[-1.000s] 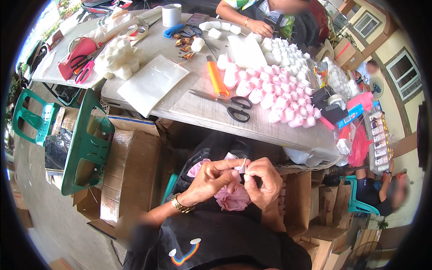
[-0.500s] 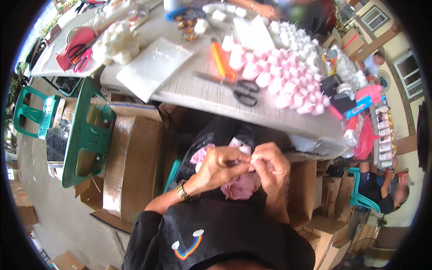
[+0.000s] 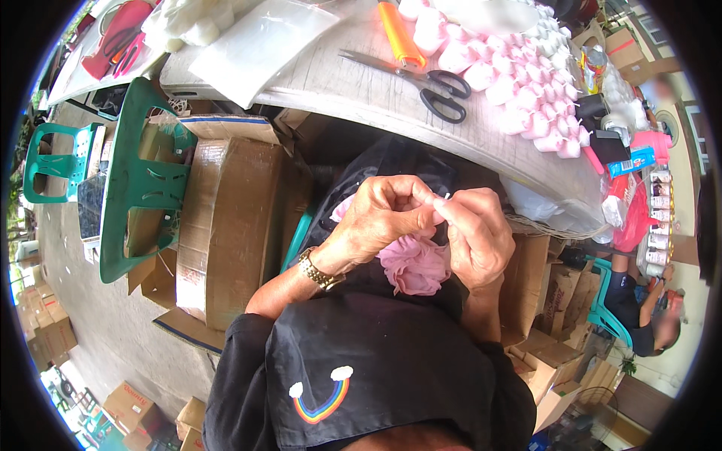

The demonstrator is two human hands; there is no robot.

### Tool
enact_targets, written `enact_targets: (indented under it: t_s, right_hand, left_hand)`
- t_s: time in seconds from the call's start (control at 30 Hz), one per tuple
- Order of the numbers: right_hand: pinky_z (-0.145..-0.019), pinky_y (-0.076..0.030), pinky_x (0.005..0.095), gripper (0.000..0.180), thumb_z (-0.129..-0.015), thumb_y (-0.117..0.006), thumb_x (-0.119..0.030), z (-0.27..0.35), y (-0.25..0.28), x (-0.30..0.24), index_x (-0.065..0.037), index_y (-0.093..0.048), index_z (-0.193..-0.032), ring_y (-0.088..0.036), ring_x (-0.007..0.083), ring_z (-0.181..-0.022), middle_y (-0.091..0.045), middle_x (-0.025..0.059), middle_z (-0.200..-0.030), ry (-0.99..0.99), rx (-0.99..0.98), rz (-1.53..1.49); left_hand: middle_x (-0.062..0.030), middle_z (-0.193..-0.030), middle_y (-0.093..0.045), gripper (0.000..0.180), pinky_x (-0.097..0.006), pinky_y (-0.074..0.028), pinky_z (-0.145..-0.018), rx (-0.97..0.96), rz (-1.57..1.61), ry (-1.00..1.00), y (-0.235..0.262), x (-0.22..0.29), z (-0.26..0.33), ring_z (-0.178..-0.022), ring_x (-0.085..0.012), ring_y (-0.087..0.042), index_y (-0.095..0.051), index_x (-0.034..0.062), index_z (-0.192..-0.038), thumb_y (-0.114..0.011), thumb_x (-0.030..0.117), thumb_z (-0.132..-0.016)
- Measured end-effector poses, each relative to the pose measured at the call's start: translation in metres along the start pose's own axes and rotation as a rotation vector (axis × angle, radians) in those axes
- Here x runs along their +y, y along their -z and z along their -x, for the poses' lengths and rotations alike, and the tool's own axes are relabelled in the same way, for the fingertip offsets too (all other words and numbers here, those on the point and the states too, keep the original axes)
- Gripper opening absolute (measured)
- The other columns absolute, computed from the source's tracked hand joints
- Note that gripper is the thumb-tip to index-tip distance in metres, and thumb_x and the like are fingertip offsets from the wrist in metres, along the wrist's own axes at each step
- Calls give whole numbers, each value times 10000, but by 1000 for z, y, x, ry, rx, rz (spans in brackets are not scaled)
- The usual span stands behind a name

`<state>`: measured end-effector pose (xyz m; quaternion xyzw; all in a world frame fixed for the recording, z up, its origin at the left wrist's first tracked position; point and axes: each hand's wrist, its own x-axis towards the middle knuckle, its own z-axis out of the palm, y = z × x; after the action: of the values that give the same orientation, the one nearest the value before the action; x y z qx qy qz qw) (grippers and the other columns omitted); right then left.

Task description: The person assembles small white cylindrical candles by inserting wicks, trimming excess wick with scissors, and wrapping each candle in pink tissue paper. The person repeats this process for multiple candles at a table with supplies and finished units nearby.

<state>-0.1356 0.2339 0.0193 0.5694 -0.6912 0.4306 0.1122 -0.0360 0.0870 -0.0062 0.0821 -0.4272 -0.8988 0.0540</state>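
Observation:
Over my lap, my left hand (image 3: 382,216) and my right hand (image 3: 480,234) meet with their fingertips pinched together. A tiny white tip shows between the fingers, too small to name. Just below the hands a pink ruffled flower-like piece (image 3: 415,263), soft as cloth or thin paper, rests on my lap. Part of another pink piece (image 3: 342,209) peeks out behind my left hand. Black plastic (image 3: 391,159) lies beyond the hands, under the table edge.
Black-handled scissors (image 3: 421,79), an orange tool (image 3: 401,36), a clear plastic sheet (image 3: 263,49) and rows of pink pieces (image 3: 526,90) lie on the table (image 3: 331,90). A cardboard box (image 3: 233,218) and green chair (image 3: 143,188) stand left. Another person (image 3: 639,304) sits far right.
My view has shifted, so the table sits higher in the picture. Both hands appear higher too, still pinched together. White pieces seen behind them before are now hidden.

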Motion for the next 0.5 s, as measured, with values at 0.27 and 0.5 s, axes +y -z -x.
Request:
enact_targets:
  t_s: [0.27, 0.5]
  right_hand:
    - [-652, -513, 344, 215, -764, -665, 115, -4, -8, 2, 2, -668, -947, -625, 260, -756, -639, 132, -866, -39, 2, 173]
    - [-695, -478, 360, 222, -765, -665, 108, -4, -15, 2, -15, -637, -948, -620, 264, -766, -647, 105, -872, -123, 62, 95]
  left_hand:
    - [-42, -797, -706, 116, -208, -520, -582, 314, -744, -400, -11, -14, 2, -685, -60, -653, -678, 3, -917, -746, 26, -827]
    - [-16, -679, -626, 230, -245, -459, -449, 349, -1206, -843, -4, -21, -4, -504, -121, -595, -669, 75, -943, -764, 4, -746]
